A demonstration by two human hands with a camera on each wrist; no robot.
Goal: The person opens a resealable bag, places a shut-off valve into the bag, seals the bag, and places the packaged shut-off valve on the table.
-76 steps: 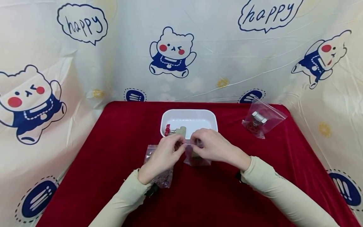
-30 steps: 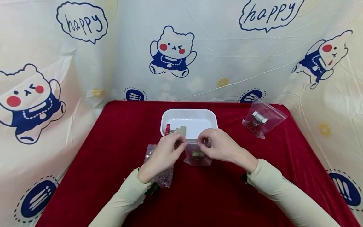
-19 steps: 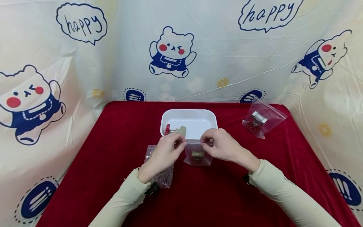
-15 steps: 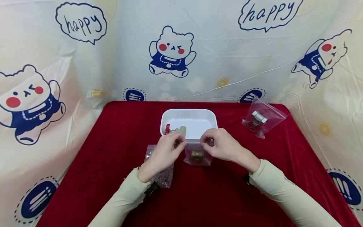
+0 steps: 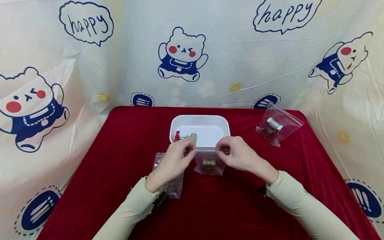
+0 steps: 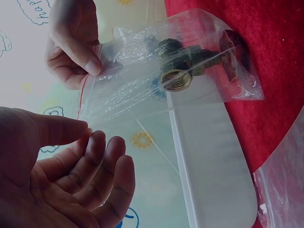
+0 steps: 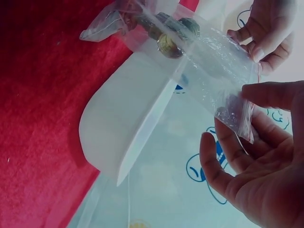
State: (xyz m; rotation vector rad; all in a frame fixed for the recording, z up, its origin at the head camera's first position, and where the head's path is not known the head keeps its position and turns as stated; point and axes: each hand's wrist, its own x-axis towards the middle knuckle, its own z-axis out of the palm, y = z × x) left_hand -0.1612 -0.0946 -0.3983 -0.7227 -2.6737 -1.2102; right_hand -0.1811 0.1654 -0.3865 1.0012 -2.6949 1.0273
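Observation:
A clear zip bag [image 5: 204, 171] hangs upright between the two hands, in front of the white tray. Inside it lies a brass valve [image 6: 175, 78] with a threaded opening; its handwheel [image 6: 233, 59] is at the bottom of the bag. The left hand [image 5: 177, 158] pinches the left corner of the bag's top edge between thumb and forefinger. At the right part of that edge, the right hand [image 5: 237, 153] pinches the zip strip [image 7: 251, 118] with its thumb on top and fingers beneath. The strip runs straight between the two pinches.
Behind the bag stands a white tray [image 5: 210, 121] holding a pale valve with a red handle [image 5: 177, 136]. Another clear bag [image 5: 174, 190] lies partly under the left forearm. A bagged silver valve [image 5: 274, 124] rests at the back right of the red cloth [image 5: 135, 133].
The right hand has slid rightward along the bag's top edge, away from the left hand, uncovering the brass valve in the head view. The left hand has stayed in place.

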